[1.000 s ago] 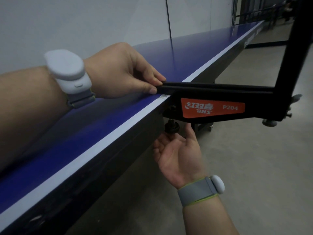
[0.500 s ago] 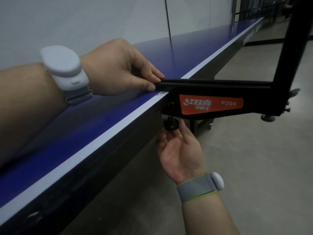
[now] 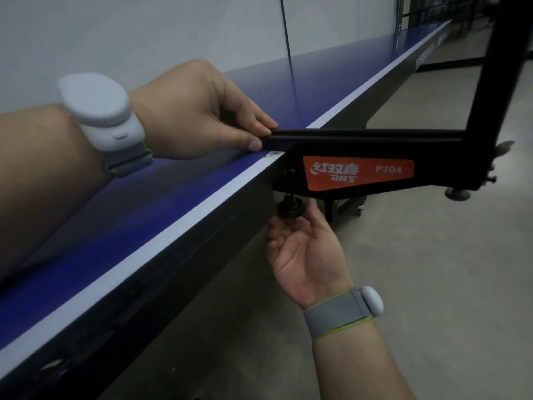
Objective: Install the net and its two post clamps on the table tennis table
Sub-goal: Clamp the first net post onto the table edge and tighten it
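Observation:
A black post clamp [image 3: 357, 173] with an orange label sits over the white-lined side edge of the blue table tennis table [image 3: 178, 209]. Its upright post [image 3: 490, 67] rises at the right. My left hand [image 3: 196, 111] lies on the tabletop, and its thumb and fingers pinch the inner end of the clamp's top arm. Below the table edge my right hand [image 3: 302, 249] is palm up. Its thumb and fingertips hold the black screw knob [image 3: 291, 207] under the clamp. No net is in view.
A grey wall runs close along the far side of the table. Grey concrete floor lies to the right. A second small knob [image 3: 457, 193] hangs under the outer end of the clamp. The table's wheeled leg frame [image 3: 346, 204] stands behind the knob.
My right hand has risen slightly, and its thumb has come up beside the screw knob. My left hand keeps its hold on the clamp arm.

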A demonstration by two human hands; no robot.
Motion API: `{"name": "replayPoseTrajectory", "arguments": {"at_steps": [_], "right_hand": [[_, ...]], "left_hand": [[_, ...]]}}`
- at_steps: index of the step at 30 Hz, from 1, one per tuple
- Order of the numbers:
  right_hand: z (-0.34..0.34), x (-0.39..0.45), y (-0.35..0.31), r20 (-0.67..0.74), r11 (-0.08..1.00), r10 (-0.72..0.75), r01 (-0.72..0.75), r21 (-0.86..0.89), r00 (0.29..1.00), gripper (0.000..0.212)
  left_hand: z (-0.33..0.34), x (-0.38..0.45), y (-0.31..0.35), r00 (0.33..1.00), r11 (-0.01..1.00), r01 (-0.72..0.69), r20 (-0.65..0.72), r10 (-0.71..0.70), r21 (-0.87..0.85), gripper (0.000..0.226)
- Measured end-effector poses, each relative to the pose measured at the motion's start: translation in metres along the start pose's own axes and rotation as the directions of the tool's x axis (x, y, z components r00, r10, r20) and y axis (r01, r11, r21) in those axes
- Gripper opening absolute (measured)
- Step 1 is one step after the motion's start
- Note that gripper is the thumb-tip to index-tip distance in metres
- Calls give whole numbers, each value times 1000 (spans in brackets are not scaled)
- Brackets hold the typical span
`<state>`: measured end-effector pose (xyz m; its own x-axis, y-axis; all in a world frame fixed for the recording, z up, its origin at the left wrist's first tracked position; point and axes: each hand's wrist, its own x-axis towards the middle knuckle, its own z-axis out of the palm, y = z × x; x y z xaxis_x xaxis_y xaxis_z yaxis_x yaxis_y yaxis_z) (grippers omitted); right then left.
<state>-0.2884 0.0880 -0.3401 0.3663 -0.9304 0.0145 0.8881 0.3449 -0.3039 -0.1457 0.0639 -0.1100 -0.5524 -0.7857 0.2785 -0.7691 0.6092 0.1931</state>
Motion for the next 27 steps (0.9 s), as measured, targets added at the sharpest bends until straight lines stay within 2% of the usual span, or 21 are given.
{"name": "replayPoseTrajectory", "arguments": {"at_steps": [6, 12, 19, 27], "right_hand": [[-3, -1, 0, 55, 995, -95, 96, -13, 994, 28], [5, 1, 2, -29, 997, -71, 71, -17, 997, 46], [0, -1, 4, 46, 987, -156, 157, -23, 987, 21], [4, -1, 2, 28, 988, -152, 152, -16, 988, 26]], "left_hand": [[0, 0, 0, 1000, 1000, 0, 5, 0, -5, 17], [-1, 0, 0, 1000, 1000, -6, 2, 6, -13, 18], [-1, 0, -1, 1000, 1000, -7, 7, 7, -11, 18], [-1, 1, 1, 1000, 1000, -9, 14, 9, -1, 18]]}}
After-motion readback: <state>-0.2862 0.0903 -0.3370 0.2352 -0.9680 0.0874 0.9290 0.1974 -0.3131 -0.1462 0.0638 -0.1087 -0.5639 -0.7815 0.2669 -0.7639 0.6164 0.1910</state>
